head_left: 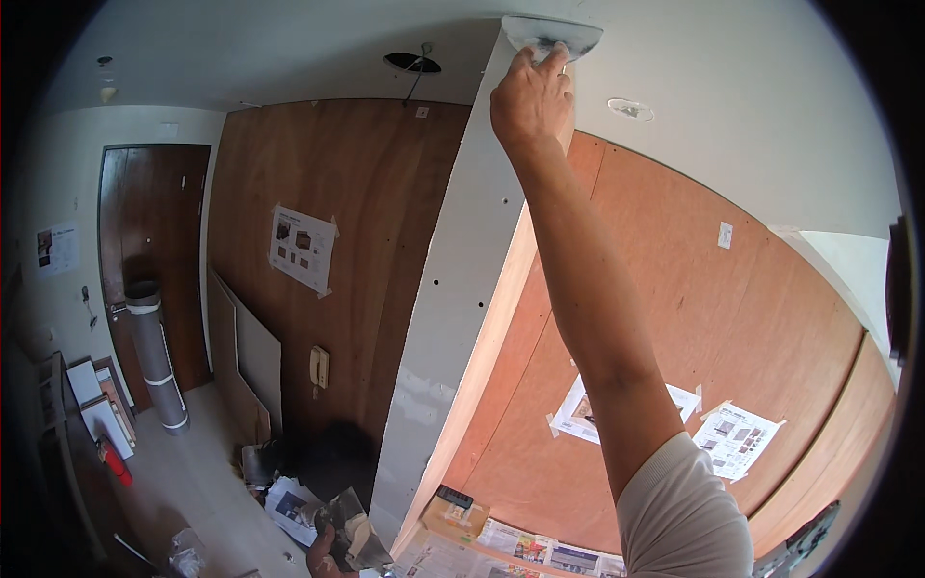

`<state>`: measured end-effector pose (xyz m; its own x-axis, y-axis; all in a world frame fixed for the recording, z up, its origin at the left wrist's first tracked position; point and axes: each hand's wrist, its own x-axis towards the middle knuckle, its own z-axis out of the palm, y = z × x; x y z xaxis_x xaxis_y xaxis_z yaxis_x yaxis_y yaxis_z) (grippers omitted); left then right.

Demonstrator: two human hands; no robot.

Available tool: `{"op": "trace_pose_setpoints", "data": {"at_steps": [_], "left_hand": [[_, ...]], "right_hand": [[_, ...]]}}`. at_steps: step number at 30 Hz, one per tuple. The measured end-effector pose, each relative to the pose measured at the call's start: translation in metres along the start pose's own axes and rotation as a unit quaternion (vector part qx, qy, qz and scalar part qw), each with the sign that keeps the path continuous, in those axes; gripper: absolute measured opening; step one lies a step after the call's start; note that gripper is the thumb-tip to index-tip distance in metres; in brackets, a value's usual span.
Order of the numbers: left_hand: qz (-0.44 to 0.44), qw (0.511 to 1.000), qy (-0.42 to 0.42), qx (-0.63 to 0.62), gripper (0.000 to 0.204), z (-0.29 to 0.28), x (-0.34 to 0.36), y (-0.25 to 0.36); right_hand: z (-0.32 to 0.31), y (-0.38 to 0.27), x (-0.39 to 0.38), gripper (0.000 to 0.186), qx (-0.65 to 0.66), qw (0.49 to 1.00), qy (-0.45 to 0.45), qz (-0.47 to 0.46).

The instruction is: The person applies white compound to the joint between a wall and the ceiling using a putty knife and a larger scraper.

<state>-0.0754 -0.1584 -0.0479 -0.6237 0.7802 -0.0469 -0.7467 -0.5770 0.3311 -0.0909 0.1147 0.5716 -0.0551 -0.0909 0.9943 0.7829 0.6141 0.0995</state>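
While raised overhead, right hand (530,96), fingers (551,60) gripping putty knife (551,35) below blade

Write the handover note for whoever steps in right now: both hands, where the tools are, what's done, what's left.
Right hand: raised overhead, pressing a wide white putty knife against the top of the grey plasterboard column edge, where it meets the white ceiling.
Left hand: low at the lower edge of the view, holding a flat metal tray with pale filler.
Done: a pale filler patch shows low on the column face.
Left: small dark dots higher on the face look unfilled; the top corner is in hand.
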Motion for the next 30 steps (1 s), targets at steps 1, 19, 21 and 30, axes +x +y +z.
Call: {"op": "trace_pose_setpoints", "data": {"at_steps": [1,19,21,30], "left_hand": [[0.004,1.0,0.003,-0.005,0.04,0.01,-0.006,0.003],[0.031,0.997,0.069,0.031,0.037,0.022,-0.017,0.015],[-0.005,0.996,0.078,-0.031,0.036,0.024,-0.014,0.017],[0.01,0.997,0.068,-0.02,0.035,0.03,-0.011,0.013]], "right_hand": [[0.005,0.0,0.002,0.05,-0.014,1.0,0.01,0.006],[-0.004,0.007,0.01,0.05,-0.038,0.998,-0.039,-0.014],[-0.005,0.008,0.006,0.049,-0.048,0.998,-0.038,-0.031],[-0.004,0.005,0.02,0.051,-0.071,0.995,-0.066,-0.016]]}}
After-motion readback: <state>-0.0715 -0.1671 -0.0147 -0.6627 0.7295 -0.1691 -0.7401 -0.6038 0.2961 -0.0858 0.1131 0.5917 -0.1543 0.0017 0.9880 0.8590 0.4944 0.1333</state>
